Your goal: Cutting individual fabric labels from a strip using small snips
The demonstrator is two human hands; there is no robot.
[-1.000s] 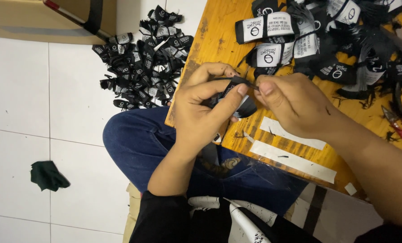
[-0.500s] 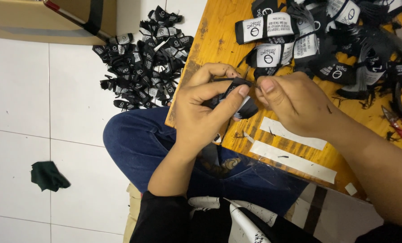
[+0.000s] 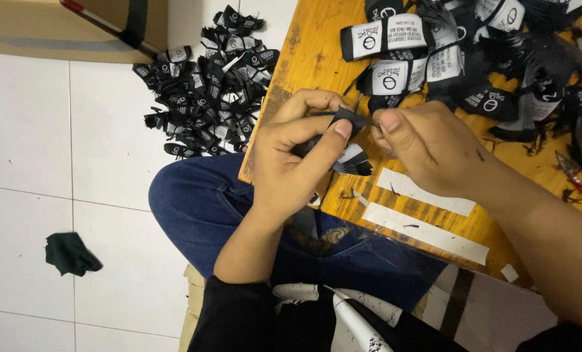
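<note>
Pinching small black fabric label [image 3: 348, 121] between thumbs and forefingers: left hand [image 3: 290, 156] and right hand [image 3: 434, 145] both closing on it, above edge of wooden table [image 3: 304, 58]; label pile [image 3: 209, 85] lying on floor [image 3: 30, 143].

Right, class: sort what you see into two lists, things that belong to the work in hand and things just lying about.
In the work:
left hand
right hand
black label pinched by both
labels on the table
floor pile of labels

Lying about:
green cloth scrap
cardboard box
red snips
</note>
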